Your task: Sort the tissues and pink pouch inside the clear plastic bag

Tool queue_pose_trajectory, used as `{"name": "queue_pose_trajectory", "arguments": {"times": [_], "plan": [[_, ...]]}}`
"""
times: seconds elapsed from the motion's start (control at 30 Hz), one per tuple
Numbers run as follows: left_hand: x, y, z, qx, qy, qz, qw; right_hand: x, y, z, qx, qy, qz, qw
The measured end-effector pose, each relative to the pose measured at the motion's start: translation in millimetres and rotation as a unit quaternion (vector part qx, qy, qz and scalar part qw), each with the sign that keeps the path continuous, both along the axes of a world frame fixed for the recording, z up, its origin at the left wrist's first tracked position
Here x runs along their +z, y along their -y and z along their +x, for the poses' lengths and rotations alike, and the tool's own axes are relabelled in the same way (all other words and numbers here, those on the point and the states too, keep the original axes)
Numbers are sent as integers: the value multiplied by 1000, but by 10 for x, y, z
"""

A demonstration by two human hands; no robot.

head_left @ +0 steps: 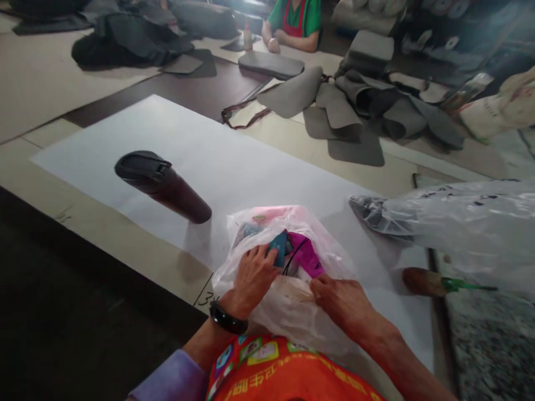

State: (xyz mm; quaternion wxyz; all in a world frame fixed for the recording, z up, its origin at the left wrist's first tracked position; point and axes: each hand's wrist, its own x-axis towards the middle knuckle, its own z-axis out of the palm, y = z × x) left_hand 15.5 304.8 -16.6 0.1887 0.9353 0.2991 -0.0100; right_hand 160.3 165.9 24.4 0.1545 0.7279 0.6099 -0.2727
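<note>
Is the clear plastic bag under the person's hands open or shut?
Open: the left hand reaches into the plastic bag, fingers on a teal item, while the right hand holds the bag's edge.

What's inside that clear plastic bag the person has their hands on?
Inside the plastic bag, a teal item under the left hand and a magenta one above the right hand show. Something pink and bluish lies deeper, blurred by the film; the bottom is hidden.

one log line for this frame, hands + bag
left hand: inside clear plastic bag, on teal item | right hand: pinching bag edge | magenta item: in bag | dark tumbler: apart, on white sheet
</note>
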Motion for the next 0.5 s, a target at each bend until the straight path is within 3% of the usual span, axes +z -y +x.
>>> {"name": "queue_pose_trajectory", "arguments": {"times": [0.07,0.2,0.27,0.5], "plan": [[27,92,19,-27,46,5,999,23,19,19,-21,9,-3,1000],[22,293,38,-189,75,-35,978,42,57,84,-68,16,-20,997],[-1,378,18,-241,58,-57,967,37,60,119,-92,44,-26,994],[-90,466,-107,-213,22,-85,973,-124,-29,38,-130,97,41,986]]}}
